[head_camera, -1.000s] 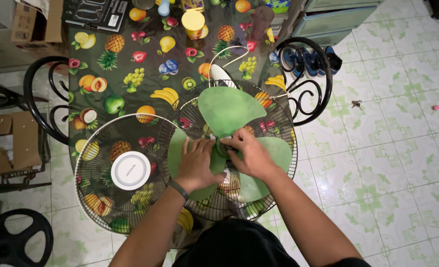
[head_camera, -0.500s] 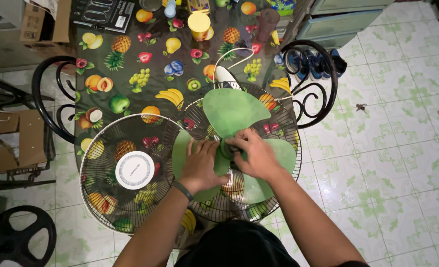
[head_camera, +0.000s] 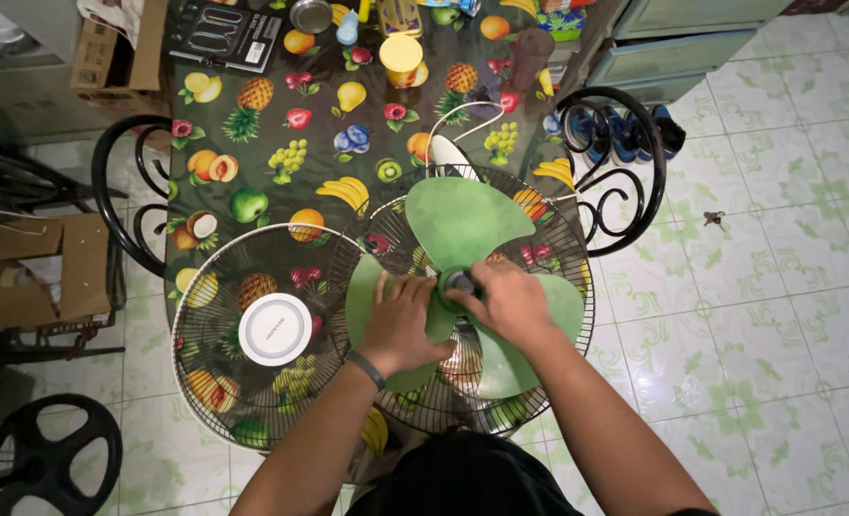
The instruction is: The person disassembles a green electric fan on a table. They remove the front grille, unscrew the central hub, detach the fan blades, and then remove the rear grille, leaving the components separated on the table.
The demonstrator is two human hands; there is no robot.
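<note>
Just below the middle of the frame, the left hand point(head_camera: 403, 323) is lying flat with its fingers spread, pressing down on the left blade of the green fan propeller point(head_camera: 462, 222); a dark band is circling its wrist. The right hand point(head_camera: 503, 301) is curling over the hub point(head_camera: 459, 281) at the centre of the propeller, its fingers closing around the small dark cap there, though whether it is truly gripping or only resting on it cannot be told. Both forearms are reaching up from the bottom edge of the frame.

The propeller is sitting inside the rear wire grille point(head_camera: 556, 239), which is lying in the centre-right of the frame at the near edge of the worktop point(head_camera: 252, 162). One broad blade is pointing toward the top of the frame, and another is showing at the right, just beyond the right hand.

Just to the left, touching or overlapping the rear grille, the front wire grille point(head_camera: 224, 277) is lying flat with its round white centre badge point(head_camera: 274, 329) facing up.

The worktop is wearing a dark cloth printed with fruit. Toward the top of the frame a yellow-lidded jar point(head_camera: 401, 55) is standing, with a dark booklet point(head_camera: 225, 36) at the upper left. A black iron chair point(head_camera: 625, 162) is standing at the right, with shoes point(head_camera: 625, 134) on the tiled floor point(head_camera: 778, 287) behind it. Cardboard boxes point(head_camera: 42, 268) are sitting at the left edge.
</note>
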